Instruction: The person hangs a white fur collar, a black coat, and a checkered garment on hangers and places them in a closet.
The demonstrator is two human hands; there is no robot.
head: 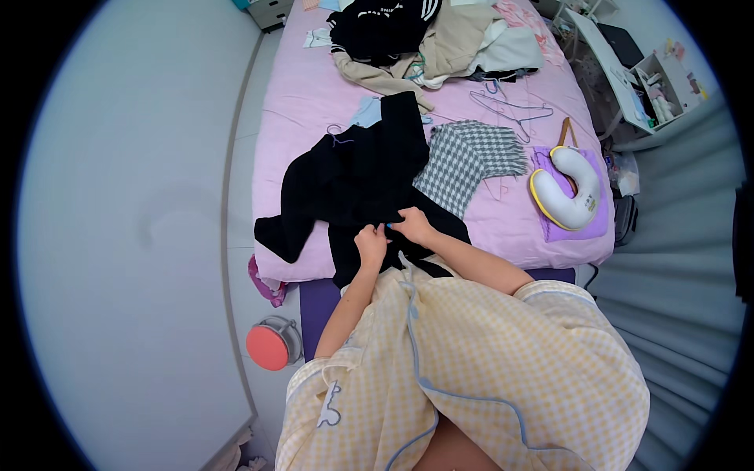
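Note:
A black long-sleeved garment (353,182) lies spread and rumpled on the pink bedspread (294,118), at the near edge of the bed. My left hand (373,244) pinches its dark fabric near the middle, fingers closed. Close beside it on the right, my right hand (412,226) grips the same fabric between thumb and fingers. A purple clothes hanger (337,139) rests on the garment's upper part. A grey and white houndstooth scarf (456,159) with fringe lies to the right, touching the black cloth. Part of a light blue cloth (368,112) shows behind the garment.
Heaped clothes (436,41) cover the far part of the bed. Wire hangers (512,112) lie beyond the scarf. A grey neck pillow (574,191) sits on a purple cloth (548,231) at right. A red-topped stool (268,348) stands on the floor at left, near a white wall-like panel (129,235).

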